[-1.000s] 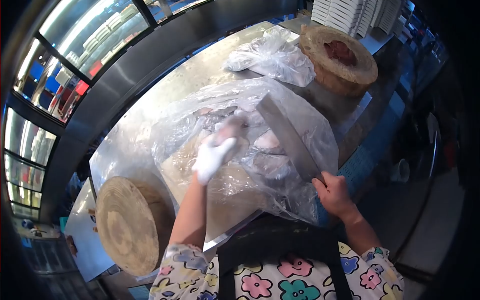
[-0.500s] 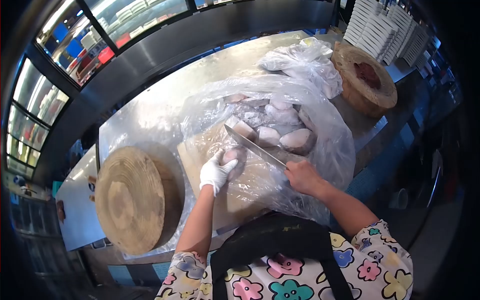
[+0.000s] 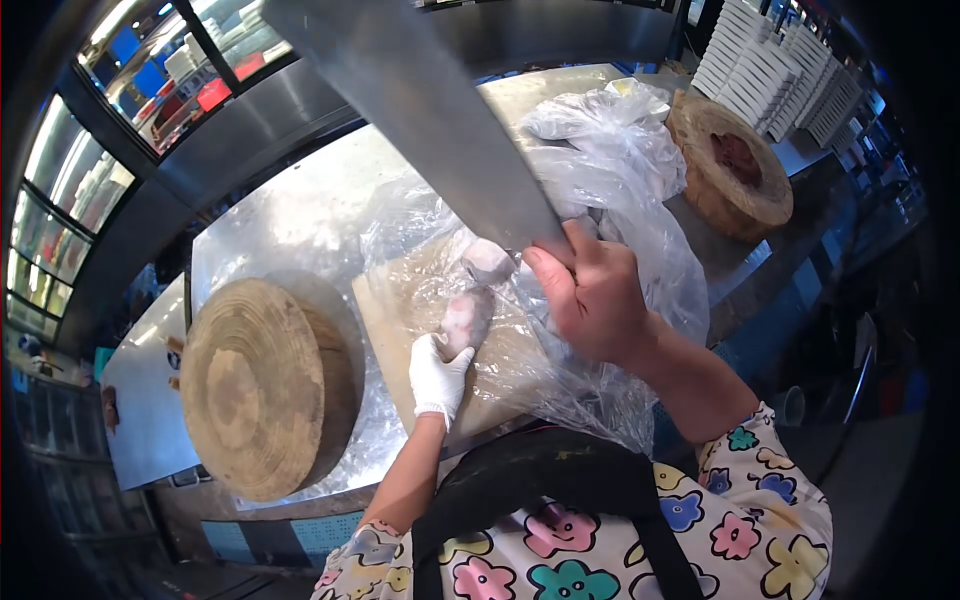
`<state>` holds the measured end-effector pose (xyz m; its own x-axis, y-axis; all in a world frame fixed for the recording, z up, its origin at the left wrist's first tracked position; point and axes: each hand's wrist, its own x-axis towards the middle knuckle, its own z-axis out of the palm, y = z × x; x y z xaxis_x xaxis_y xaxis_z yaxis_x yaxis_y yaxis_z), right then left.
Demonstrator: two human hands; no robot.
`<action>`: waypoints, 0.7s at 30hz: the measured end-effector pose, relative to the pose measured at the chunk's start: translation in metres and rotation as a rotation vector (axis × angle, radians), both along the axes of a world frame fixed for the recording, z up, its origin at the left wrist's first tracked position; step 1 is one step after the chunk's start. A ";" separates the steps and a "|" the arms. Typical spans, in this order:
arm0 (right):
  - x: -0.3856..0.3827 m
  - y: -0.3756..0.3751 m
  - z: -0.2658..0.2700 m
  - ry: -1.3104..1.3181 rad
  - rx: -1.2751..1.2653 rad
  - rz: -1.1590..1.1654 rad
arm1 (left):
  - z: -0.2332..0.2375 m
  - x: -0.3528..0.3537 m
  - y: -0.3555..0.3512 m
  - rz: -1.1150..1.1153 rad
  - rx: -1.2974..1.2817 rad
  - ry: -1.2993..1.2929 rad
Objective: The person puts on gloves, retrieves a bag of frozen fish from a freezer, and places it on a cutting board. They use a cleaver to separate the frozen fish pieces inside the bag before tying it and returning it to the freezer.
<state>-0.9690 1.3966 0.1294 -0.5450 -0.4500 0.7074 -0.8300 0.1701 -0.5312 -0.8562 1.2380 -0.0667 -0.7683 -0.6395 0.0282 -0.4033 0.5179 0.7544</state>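
Observation:
In a white glove, my left hand (image 3: 438, 378) is closed on the near end of a pale, pinkish-grey frozen piece (image 3: 467, 315) of what looks like fish or meat. The piece lies on a pale cutting board (image 3: 392, 325), partly under clear plastic. Just beyond it rests a second frozen piece (image 3: 487, 262). My bare right hand (image 3: 600, 290) grips a cleaver (image 3: 430, 130), raised close to the camera with its broad blade pointing up and left. The cleaver's handle is inside my fist. Behind the blade, the large clear plastic bag (image 3: 665, 270) and its contents are mostly hidden.
A round wooden block (image 3: 250, 390) stands left of the board. Another wooden block (image 3: 735, 165), with a dark red patch on top, is at the far right. White trays (image 3: 750, 65) are stacked behind it. A tied plastic bag (image 3: 600, 115) lies at the back of the metal table (image 3: 270, 235).
My right hand has lifted the cleaver from over the pieces up towards the camera. My left hand has shifted slightly nearer and right, still on the frozen piece, which shows more fully.

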 end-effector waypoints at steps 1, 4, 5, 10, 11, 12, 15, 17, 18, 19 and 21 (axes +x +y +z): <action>0.002 0.004 -0.014 -0.004 0.007 0.002 | -0.001 0.001 0.000 0.009 0.032 -0.037; 0.007 0.028 -0.120 -0.229 0.798 0.094 | -0.006 0.001 -0.003 0.004 -0.008 -0.014; 0.013 0.029 -0.123 -0.449 1.109 0.106 | -0.007 0.003 -0.001 0.005 -0.006 -0.015; 0.021 0.016 -0.095 -0.538 1.122 0.086 | -0.007 -0.006 0.002 -0.051 -0.212 -0.009; 0.023 0.016 -0.095 -0.556 1.140 0.104 | -0.004 -0.011 0.002 -0.067 -0.220 -0.009; 0.024 0.019 -0.094 -0.563 1.127 0.096 | -0.001 -0.016 0.000 -0.109 -0.164 -0.006; 0.026 0.026 -0.093 -0.569 1.090 0.107 | 0.002 -0.024 0.000 -0.213 -0.141 -0.014; 0.022 0.030 -0.094 -0.534 1.087 0.191 | 0.005 -0.030 -0.001 -0.283 -0.172 -0.024; 0.019 0.025 -0.100 -0.549 1.079 0.176 | 0.009 -0.034 -0.002 -0.277 -0.200 -0.060; 0.018 0.009 -0.112 -0.525 1.030 0.182 | 0.011 -0.034 -0.003 -0.277 -0.227 -0.097; 0.018 -0.005 -0.131 -0.506 0.972 0.157 | 0.001 -0.036 0.001 -0.351 -0.138 -0.113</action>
